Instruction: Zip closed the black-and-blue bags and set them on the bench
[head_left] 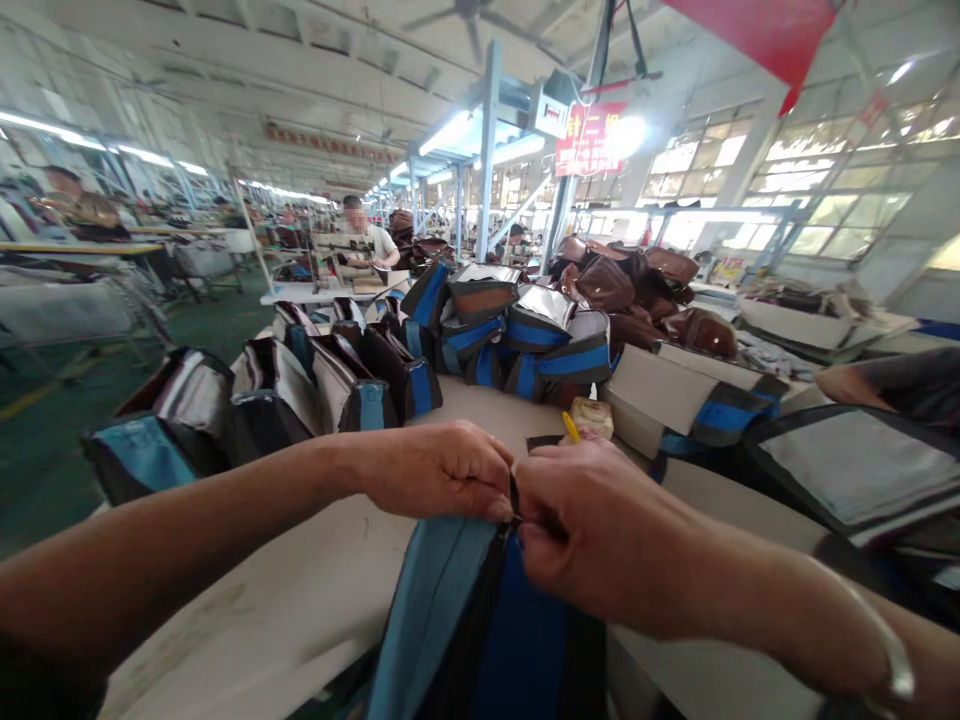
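The left hand and the right hand meet at the top corner of a blue-and-black bag, which stands at the near edge of the pale desk, each grip closed with thumb against curled fingers on its dark edging, the exact pinch partly hidden. A slim yellow piece shows just beyond the right knuckles, whether held I cannot tell, and farther back brown bags lie heaped.
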